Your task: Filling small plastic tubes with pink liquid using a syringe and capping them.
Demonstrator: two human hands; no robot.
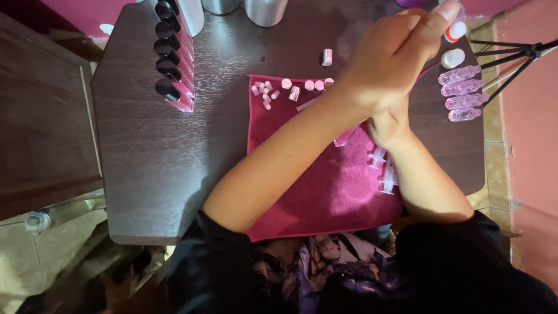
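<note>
Dark wooden table (151, 174) carrying a magenta cloth (325, 197) as work mat: left hand (386, 64), fingers closed on a small white-capped vial (457, 30), crosses above the right hand (390, 125), grip hidden, beside four filled pink tubes (462, 93) lined along the right edge.

My arms are bare up past the elbows, my black sleeves (209, 256) pushed up; below them I wear a purple patterned garment (308, 273).

Dark wooden table (174, 163), magenta cloth (325, 203), row of black-capped bottles (171, 55), four pink tubes (462, 93), metal cans (264, 10)
</note>
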